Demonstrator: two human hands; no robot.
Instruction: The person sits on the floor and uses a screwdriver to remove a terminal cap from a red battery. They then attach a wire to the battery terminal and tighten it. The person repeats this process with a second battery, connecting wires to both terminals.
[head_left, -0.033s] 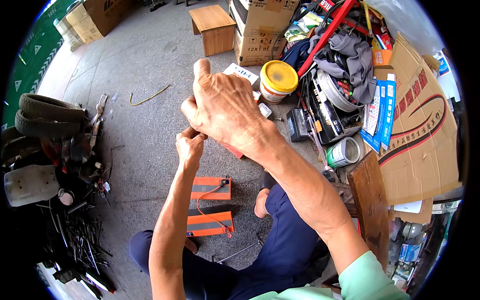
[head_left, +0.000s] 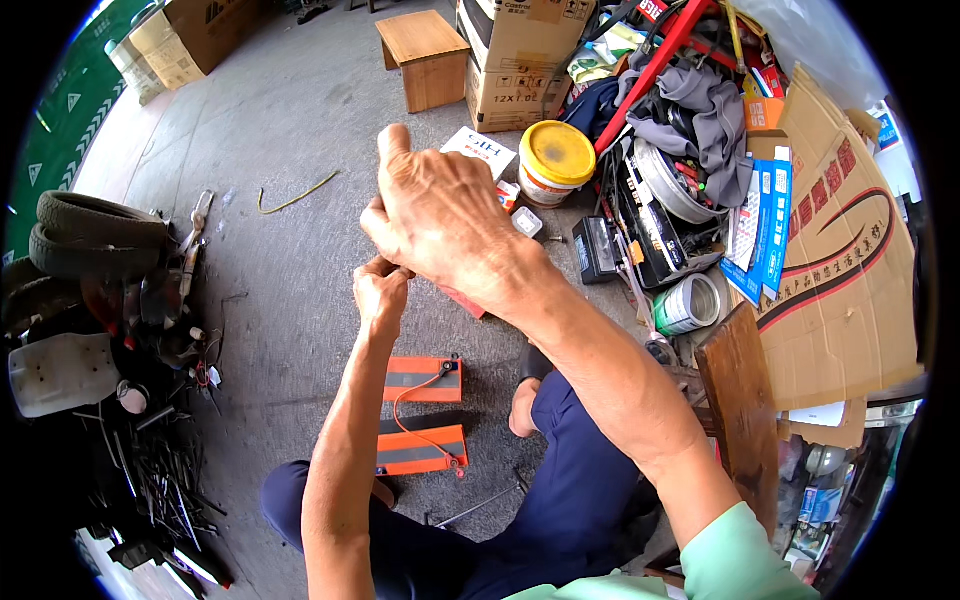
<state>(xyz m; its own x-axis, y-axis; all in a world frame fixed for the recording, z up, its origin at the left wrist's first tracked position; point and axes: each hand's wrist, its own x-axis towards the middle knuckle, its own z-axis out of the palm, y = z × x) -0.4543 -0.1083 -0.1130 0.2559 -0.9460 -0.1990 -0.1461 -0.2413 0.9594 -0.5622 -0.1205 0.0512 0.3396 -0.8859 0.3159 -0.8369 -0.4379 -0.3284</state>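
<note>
My right hand (head_left: 440, 205) is closed, its back toward me and its thumb stretched away from me. Its curled fingers are mostly hidden. A red edge of some object (head_left: 463, 302) shows beneath its wrist, too covered to name. Just below and to the left, my left hand (head_left: 380, 292) pinches a small dark thing against the right hand; what it is I cannot make out. On the ground under my forearms lie two orange blocks with grey stripes, the far block (head_left: 425, 381) and the near block (head_left: 425, 452), linked by a thin orange-red wire (head_left: 398, 409).
Old tyres (head_left: 100, 235) and dark scrap lie at the left. A yellow-lidded bucket (head_left: 557, 155), a small black battery (head_left: 597, 250) and an open tin (head_left: 687, 304) stand right. Beyond are a wooden stool (head_left: 425, 60) and cartons (head_left: 520, 90); a wooden board (head_left: 738, 410) stands near my right arm.
My right hand has shifted very slightly left and toward me, with its thumb a little lower. My left hand stays almost where it was, and the things on the ground have not moved.
</note>
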